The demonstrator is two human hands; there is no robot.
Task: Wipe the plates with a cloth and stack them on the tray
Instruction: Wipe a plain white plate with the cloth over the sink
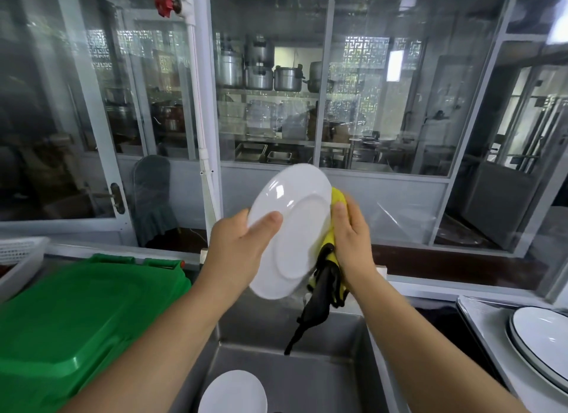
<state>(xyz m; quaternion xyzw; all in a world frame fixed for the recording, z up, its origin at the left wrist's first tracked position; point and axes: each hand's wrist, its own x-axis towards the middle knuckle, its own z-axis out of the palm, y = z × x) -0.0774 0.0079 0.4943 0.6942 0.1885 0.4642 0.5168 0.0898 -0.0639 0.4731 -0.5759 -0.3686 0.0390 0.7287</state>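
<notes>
A person holds a white plate (290,231) tilted on edge above a steel sink (322,366), its underside turned toward the camera. The left hand (238,249) grips the plate's left rim, thumb pressed across the back. The right hand (352,237) is closed flat around a yellow cloth (336,197) held against the plate's far face and right edge; a dark part of the cloth dangles below the plate, its tip hanging free above the sink floor. The plate's lower rim hangs clear of the sink's back wall, with open air on both sides between the forearms.

A second white plate (233,392) lies in the sink bottom, near the lower edge of the frame. To the left, a green plastic lid (76,314) butts close against the sink's edge, with a white basket (18,255) behind it. To the right, dark-rimmed plates (544,342) are stacked on what appears to be a tray or the worktop, partly cut off. Glass partitions (267,83) behind the sink show shelves of metal pots (259,68).
</notes>
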